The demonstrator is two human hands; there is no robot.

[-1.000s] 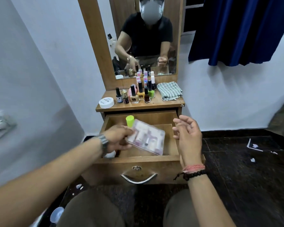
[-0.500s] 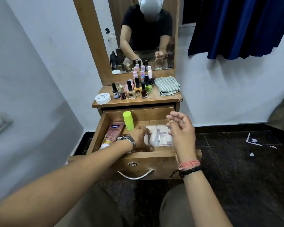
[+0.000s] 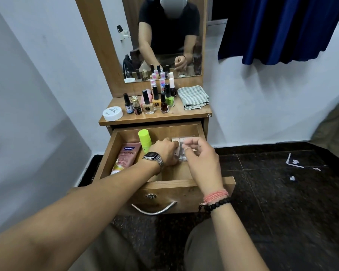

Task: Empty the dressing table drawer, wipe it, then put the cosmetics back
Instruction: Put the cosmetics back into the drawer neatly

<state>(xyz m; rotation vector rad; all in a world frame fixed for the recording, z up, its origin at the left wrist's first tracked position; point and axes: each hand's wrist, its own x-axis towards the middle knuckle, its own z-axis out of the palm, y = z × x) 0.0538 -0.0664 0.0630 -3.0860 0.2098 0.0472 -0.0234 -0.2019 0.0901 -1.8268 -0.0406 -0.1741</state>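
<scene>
To the far left of the left hand [image 3: 165, 153], a white jar [image 3: 112, 113] is seen on the table top [image 3: 184, 114], well apart from the hand. Just left of this hand, inside the open drawer [image 3: 184, 185], a pink tube [image 3: 125, 157] is laid flat, and a green bottle [image 3: 144, 140] is found between the tube and the hand, near the wrist with the watch [image 3: 152, 156]. Beyond the hand, further from the person, a group of nail polish bottles [image 3: 155, 100] is placed upright on the table top.

The left hand is lowered into the drawer and is laid on the clear case [image 3: 181, 151]. Its fingers are curled over the left side of the case, but it cannot be told if the case is really gripped or only touched, because the fingertips are hidden. The case is lying flat on the drawer floor, in the right half, between the two hands and partly covered by both.

The right hand [image 3: 202, 162] is held just right of the left one, above the case. Its fingers are loosely bent and nothing is seen to be held by them. Bracelets [image 3: 215, 200] are worn on its wrist.

Beyond the right hand, a striped cloth [image 3: 193, 96] is folded on the right end of the table top. Further right, well apart from the hand, paper scraps [image 3: 294, 163] are scattered on the dark floor [image 3: 282, 212].
</scene>
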